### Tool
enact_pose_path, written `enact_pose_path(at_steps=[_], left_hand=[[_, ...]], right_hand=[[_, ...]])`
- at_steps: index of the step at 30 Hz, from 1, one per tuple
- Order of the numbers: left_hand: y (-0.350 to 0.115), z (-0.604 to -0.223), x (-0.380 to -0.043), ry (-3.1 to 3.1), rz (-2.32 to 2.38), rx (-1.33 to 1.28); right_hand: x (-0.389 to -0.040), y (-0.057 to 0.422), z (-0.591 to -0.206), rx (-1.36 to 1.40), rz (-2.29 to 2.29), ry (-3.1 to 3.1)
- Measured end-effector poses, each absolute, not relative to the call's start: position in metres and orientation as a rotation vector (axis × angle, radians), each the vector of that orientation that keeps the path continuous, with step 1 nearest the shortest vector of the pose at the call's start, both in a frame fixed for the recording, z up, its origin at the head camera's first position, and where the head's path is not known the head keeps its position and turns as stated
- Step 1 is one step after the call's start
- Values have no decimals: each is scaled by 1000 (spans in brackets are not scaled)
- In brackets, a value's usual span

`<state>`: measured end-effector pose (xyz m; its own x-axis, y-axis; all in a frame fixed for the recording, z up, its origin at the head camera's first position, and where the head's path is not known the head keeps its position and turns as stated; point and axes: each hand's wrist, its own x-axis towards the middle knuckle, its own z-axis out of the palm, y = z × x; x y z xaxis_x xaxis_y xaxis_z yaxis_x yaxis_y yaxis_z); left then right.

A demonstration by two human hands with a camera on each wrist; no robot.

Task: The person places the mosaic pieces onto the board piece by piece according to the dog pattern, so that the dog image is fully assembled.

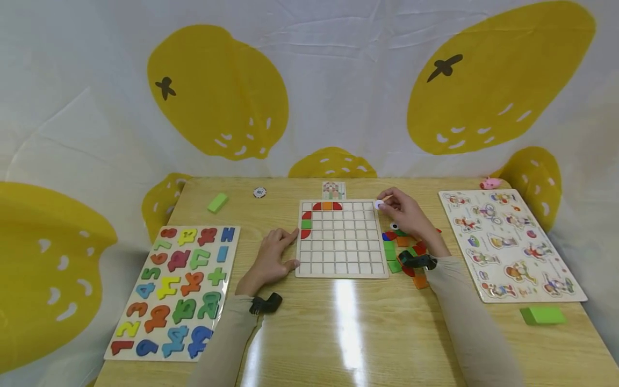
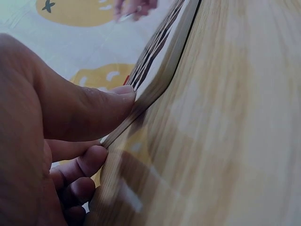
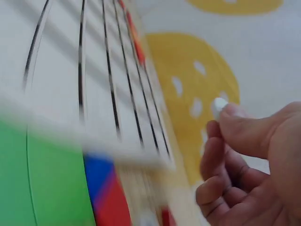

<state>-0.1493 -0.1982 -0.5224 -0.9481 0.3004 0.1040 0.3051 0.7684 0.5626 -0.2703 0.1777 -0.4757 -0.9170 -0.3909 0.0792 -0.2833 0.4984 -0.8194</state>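
A wooden grid board (image 1: 342,242) lies mid-table, with red and orange pieces along its top row and red and green ones down its left column. My left hand (image 1: 273,254) touches the board's left edge with thumb and index finger; the thumb (image 2: 110,106) shows against the rim in the left wrist view. At the board's top right corner, my right hand (image 1: 403,212) pinches a small white round piece (image 3: 219,107) between thumb and fingertips, held above the surface. Loose coloured pieces (image 1: 390,250) lie right of the board, partly hidden under the right wrist.
A number puzzle board (image 1: 166,290) lies at left, a picture puzzle board (image 1: 508,242) at right. Behind the grid board is a small patterned card (image 1: 333,190). Green blocks (image 1: 218,202), a poker chip (image 1: 259,192) and a pink pig figure (image 1: 490,183) sit around them.
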Motion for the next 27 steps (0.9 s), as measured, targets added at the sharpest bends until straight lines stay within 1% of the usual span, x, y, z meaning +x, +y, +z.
enact_pose_path(at_steps=[3, 6, 12, 16, 27], left_hand=[[-200, -523, -148, -2950, -929, -480], [-200, -523, -149, -2957, -918, -469], [-198, -522, -151, -2979, -921, -477], [-195, -521, -151, -2974, -912, -485], [-197, -521, -151, -2959, -930, -474]], right_hand=[[-275, 140, -478, -665, -1528, 2533], [-279, 106, -484, -678, -1549, 2509], [-281, 61, -492, -734, -1414, 2533], [-276, 49, -494, -773, -1286, 2582], [-274, 38, -494, -778, -1207, 2628]])
